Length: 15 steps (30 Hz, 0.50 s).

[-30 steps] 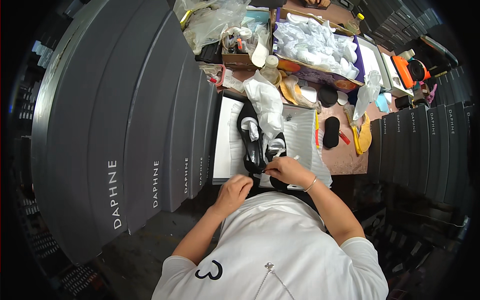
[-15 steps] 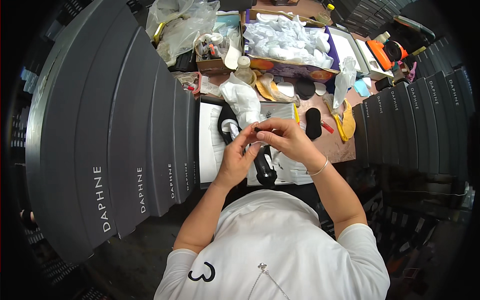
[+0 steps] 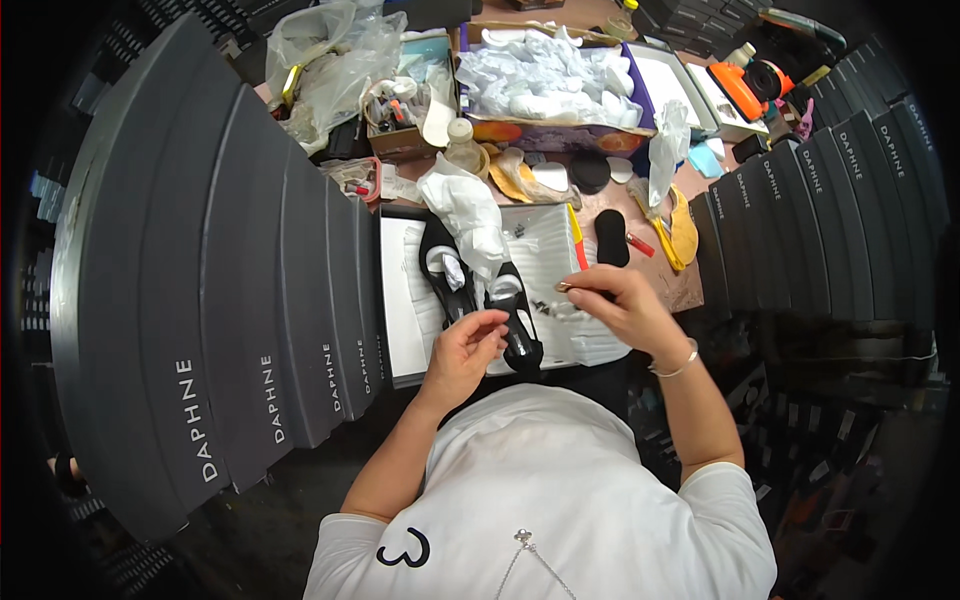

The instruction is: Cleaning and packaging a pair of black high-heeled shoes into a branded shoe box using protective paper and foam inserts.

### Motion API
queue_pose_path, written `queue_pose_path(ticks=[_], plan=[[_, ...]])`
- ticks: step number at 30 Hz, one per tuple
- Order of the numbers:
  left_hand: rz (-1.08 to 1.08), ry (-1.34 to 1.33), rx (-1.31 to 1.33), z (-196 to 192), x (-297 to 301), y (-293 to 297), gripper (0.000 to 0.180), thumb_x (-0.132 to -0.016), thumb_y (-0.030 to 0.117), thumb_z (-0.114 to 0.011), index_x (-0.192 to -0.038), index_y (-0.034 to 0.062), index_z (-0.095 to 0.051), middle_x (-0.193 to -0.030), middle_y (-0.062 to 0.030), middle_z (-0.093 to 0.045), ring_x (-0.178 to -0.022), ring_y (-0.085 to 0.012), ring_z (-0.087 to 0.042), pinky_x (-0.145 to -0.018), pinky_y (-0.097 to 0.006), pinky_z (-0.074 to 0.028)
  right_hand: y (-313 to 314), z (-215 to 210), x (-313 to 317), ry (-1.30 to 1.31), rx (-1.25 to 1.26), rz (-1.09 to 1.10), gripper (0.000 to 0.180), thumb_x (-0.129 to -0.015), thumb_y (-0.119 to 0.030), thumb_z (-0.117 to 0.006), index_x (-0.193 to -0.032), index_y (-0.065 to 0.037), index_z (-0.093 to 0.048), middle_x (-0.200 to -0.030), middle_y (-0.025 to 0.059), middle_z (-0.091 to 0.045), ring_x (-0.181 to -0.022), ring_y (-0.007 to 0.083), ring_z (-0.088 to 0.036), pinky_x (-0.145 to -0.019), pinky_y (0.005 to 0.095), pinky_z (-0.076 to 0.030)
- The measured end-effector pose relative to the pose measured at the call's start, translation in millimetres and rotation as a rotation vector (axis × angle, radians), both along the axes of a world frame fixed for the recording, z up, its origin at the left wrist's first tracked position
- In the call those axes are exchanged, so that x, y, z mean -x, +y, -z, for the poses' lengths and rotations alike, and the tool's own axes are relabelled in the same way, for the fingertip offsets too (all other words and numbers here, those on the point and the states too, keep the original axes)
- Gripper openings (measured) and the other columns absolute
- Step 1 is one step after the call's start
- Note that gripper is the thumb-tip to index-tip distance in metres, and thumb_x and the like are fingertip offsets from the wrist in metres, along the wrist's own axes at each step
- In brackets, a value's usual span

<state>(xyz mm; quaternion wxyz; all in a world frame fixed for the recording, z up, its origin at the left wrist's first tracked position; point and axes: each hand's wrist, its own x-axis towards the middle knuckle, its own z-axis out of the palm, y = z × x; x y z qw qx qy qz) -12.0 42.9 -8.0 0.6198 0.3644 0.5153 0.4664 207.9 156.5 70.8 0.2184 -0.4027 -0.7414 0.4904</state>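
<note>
A pair of black shoes with straps [image 3: 522,350] lies in an open shoebox [image 3: 403,345], with crumpled white tissue paper [image 3: 470,215] between and over them. My left hand [image 3: 462,358] is beside the nearer shoe, fingers loosely bent and apart from the thumb, with nothing seen in them. Over the right side of the box, my right hand [image 3: 625,305] pinches a tiny brownish piece [image 3: 563,287] between thumb and fingertips; its kind is too small to tell. Below that hand, small dark bits [image 3: 543,307] lie on the white lining paper [image 3: 585,340].
Stacked dark shoeboxes [image 3: 235,300] rise on the left, with more boxes [image 3: 800,225] at the right. Behind stand a purple box of white tissue [image 3: 645,90], a bottle [image 3: 462,145] and plastic bags [image 3: 340,60]. A black insole-shaped pad [image 3: 611,238] and red tube [image 3: 640,245] lie at the right.
My hands were together over the shoes and have parted. The right moved right with the tiny piece; the left moved down and left. The view has shifted slightly.
</note>
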Motion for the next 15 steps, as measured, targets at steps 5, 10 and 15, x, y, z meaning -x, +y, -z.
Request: queue_pose_path(ticks=[5,10,15], plan=[[0.228,0.361,0.025,34,-5,-34,0.022,-0.086,0.002,-0.061,-0.108,-0.0037,-0.061,-0.095,-0.0114,-0.064,-0.081,-0.0126,-0.065,-0.072,-0.024,-0.053,-23,18,-26,-0.261,-0.106,-0.275,0.014,-0.082,-0.015,-0.068,-0.088,-0.002,-0.069,-0.078,0.0137,-0.064,-0.071,0.0316,-0.062,-0.065,0.0383,-0.048],[0.207,0.359,0.017,52,-29,-35,0.030,-0.083,0.003,-0.067,-0.112,-0.0014,-0.060,-0.092,-0.0100,-0.063,-0.079,-0.0107,-0.062,-0.070,-0.023,-0.052,-66,96,-25,-0.350,-0.103,-0.267,0.017,-0.082,-0.020,-0.066,-0.086,-0.004,-0.070,-0.078,0.0131,-0.063,-0.072,0.0320,-0.062,-0.065,0.0402,-0.049],[0.192,0.438,-0.092,61,-33,-34,0.034,-0.082,0.003,-0.069,-0.114,-0.0005,-0.059,-0.091,-0.0097,-0.064,-0.078,-0.0122,-0.063,-0.070,-0.023,-0.052,-78,110,-16,-0.328,-0.141,-0.197,0.018,-0.083,-0.022,-0.067,-0.086,-0.005,-0.070,-0.078,0.0121,-0.062,-0.072,0.0315,-0.063,-0.064,0.0399,-0.050]])
